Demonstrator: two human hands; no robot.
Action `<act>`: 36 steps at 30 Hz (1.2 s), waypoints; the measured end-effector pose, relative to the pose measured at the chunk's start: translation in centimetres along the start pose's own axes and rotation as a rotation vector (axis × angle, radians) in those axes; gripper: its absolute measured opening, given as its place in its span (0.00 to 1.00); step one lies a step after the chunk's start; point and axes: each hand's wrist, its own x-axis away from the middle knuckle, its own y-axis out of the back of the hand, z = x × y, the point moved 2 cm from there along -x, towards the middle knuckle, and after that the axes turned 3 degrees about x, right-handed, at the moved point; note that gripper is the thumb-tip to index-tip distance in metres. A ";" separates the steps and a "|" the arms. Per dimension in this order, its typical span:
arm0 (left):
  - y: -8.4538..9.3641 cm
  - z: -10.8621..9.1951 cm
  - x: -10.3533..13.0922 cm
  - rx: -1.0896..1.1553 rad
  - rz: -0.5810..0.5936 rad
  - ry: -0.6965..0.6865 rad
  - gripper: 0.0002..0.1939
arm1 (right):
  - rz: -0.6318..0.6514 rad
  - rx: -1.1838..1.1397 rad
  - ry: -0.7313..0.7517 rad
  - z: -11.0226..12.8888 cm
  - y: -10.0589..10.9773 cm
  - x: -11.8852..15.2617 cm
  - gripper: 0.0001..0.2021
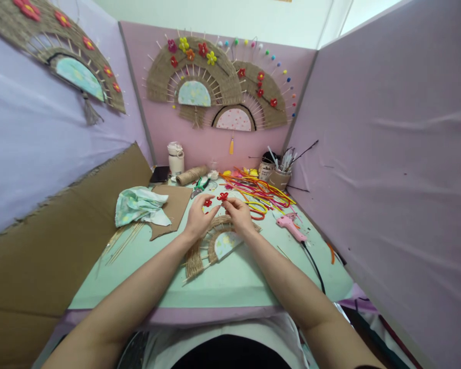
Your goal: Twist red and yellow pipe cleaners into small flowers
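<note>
Your right hand (238,215) pinched a small red flower (223,197) between thumb and fingertips just beyond the small woven fan (195,260), while your left hand (198,219) stood close beside it, thumb and forefinger parted. A second red piece (207,203) showed in that left-hand gap; whether it was held or lay behind could not be told.

The fan lay flat below and between your hands, its woven band in place over the sticks and its half-round fabric panel (226,244) set at the center. The flower looked largely shaped. No blossom showed on the weave in view, though your hands hid part of it, so the trimming appeared still undone.

Beyond your hands, larger fans (157,84) on the wall carried finished flowers and tassels. Bright fuzzy stems (258,190) lay past your right hand, a pink glue gun (291,227) to its right. Crumpled fabric (138,206) and cardboard (180,202) lay left of your left hand.
</note>
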 end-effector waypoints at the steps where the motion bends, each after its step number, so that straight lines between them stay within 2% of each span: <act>1: -0.3 0.0 0.0 0.079 0.062 0.066 0.16 | 0.007 -0.005 0.006 0.0 -0.1 0.1 0.09; 4: -0.7 0.1 0.2 0.272 0.183 0.165 0.14 | 0.051 -0.024 0.001 -0.1 -0.4 0.7 0.09; 10: -1.1 1.0 0.5 0.641 0.203 0.350 0.16 | 0.126 -0.021 -0.066 -0.8 -0.7 1.0 0.12; 13: -1.2 1.1 0.6 0.801 0.194 0.421 0.16 | 0.215 -0.070 -0.116 -1.1 -0.7 0.9 0.14; 15: -1.3 1.0 0.7 0.891 0.235 0.480 0.16 | 0.287 -0.124 -0.158 -1.2 -0.7 0.9 0.15; 19: -1.4 0.9 0.9 0.993 0.378 0.606 0.16 | 0.458 -0.209 -0.283 -1.1 -0.6 1.2 0.17; 21: -1.2 1.2 0.8 0.930 0.342 0.593 0.15 | 0.459 -0.133 -0.297 -1.1 -0.4 1.3 0.16; 23: -0.8 1.7 0.4 0.758 0.209 0.499 0.13 | 0.332 0.042 -0.209 -0.7 0.0 1.3 0.14; 24: -0.6 1.8 0.3 0.645 0.138 0.430 0.12 | 0.235 0.148 -0.116 -0.4 0.2 1.3 0.13; 27: -0.1 1.7 0.1 0.372 0.017 0.297 0.10 | 0.006 0.429 0.269 0.9 0.5 1.7 0.09; 29: -0.2 1.4 0.3 0.295 0.000 0.291 0.10 | -0.028 0.552 0.482 1.6 0.5 2.1 0.08; 31: -0.4 1.1 0.5 0.260 0.009 0.291 0.10 | -0.012 0.646 0.603 1.8 0.3 2.3 0.06; 36: -0.9 0.7 1.0 0.182 0.067 0.223 0.08 | -0.001 0.779 0.699 1.5 0.2 2.4 0.05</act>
